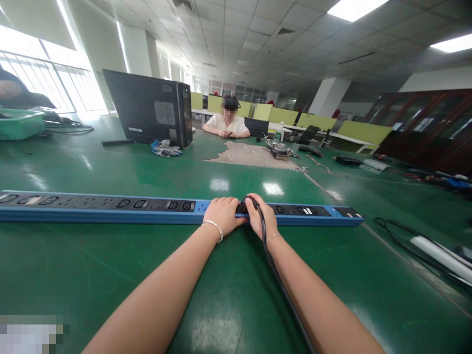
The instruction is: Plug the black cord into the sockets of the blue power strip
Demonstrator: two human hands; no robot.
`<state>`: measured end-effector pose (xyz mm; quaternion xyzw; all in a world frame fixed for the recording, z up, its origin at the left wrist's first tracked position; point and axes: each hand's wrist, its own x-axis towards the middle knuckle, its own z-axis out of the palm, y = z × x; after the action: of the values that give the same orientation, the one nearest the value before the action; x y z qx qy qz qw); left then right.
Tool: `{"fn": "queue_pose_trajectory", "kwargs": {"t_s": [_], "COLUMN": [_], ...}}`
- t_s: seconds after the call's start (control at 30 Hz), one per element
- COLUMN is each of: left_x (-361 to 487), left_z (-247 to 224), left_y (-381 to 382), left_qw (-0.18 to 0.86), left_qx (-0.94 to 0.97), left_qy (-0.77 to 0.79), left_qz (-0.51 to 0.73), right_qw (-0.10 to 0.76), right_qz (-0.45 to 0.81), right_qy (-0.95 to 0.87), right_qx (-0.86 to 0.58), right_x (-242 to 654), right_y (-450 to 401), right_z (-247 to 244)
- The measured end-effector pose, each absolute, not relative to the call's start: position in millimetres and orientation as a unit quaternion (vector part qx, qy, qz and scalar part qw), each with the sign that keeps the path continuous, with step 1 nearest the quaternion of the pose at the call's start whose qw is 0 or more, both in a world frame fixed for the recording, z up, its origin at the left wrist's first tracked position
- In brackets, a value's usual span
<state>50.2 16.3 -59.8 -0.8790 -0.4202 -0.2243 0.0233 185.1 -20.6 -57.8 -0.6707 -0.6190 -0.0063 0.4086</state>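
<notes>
A long blue power strip (110, 216) with a row of black sockets lies across the green table. My left hand (224, 216) is wrapped over the strip near its middle, fingers on the far side and thumb on the near side. Right beside it, my right hand (261, 215) is closed around a black plug (252, 200) at the strip's sockets. Whether the plug sits fully in a socket is hidden by my fingers. From the plug a black cable (271, 260) runs toward me along my right forearm.
A black computer case (147, 108) stands at the back left, with gloves (165, 148) before it. A person (227, 123) sits across the table (147, 172). A green basket (22, 124) is far left; a white power strip (442, 255) and cables lie right.
</notes>
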Motion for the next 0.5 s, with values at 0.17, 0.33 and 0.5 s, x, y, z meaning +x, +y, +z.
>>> {"fn": "queue_pose_trajectory", "kwargs": {"t_s": [0.17,0.33,0.5], "left_x": [52,52,52], "left_z": [-59,-57,-59], "left_y": [14,13,14], "left_qw": [0.018,0.018,0.033], "left_qx": [-0.878,-0.875,-0.875], "left_qy": [-0.424,-0.432,-0.421], "left_qz": [-0.221,-0.217,-0.237], "right_qw": [0.336,0.316,0.315], "right_qz": [-0.098,-0.136,-0.139], "right_qy": [-0.637,-0.63,-0.636], "right_qx": [-0.687,-0.697,-0.69], "right_x": [172,166,163], "right_y": [-23,-25,-27], "right_z": [-55,-56,-61]}}
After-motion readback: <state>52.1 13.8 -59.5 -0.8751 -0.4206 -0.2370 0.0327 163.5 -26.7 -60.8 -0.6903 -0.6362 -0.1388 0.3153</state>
